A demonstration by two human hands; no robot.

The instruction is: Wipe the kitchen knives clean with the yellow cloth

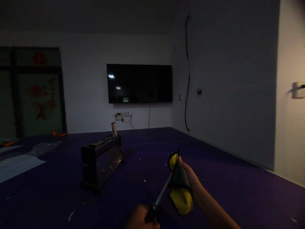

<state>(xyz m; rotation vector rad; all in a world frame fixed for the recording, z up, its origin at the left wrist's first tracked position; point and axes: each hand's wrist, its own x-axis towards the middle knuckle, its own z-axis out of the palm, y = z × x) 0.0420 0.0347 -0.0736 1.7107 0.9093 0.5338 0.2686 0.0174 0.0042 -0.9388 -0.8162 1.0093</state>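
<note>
Near the bottom of the head view, my left hand (pixel 140 218) is closed around the black handle of a tool (pixel 162 193) with a long, narrow metal shaft. The shaft slants up and to the right; whether it is a blade or a round rod is hard to tell in the dim light. My right hand (pixel 189 173) grips a yellow and grey cloth (pixel 181 201) with dark edging, which is folded against the shaft and covers its upper end. To the left of my hands stands a long black box (pixel 102 162) with openings in its top. A patterned, handle-like piece (pixel 114 129) sticks up at its far end.
Everything stands on a purple surface (pixel 147 149) with small white scraps. White sheets (pixel 19 165) and clear plastic (pixel 46 147) lie at the left, near orange items (pixel 58 134). A television (pixel 139 83) hangs at the back; a black cable (pixel 187 73) runs down the right wall.
</note>
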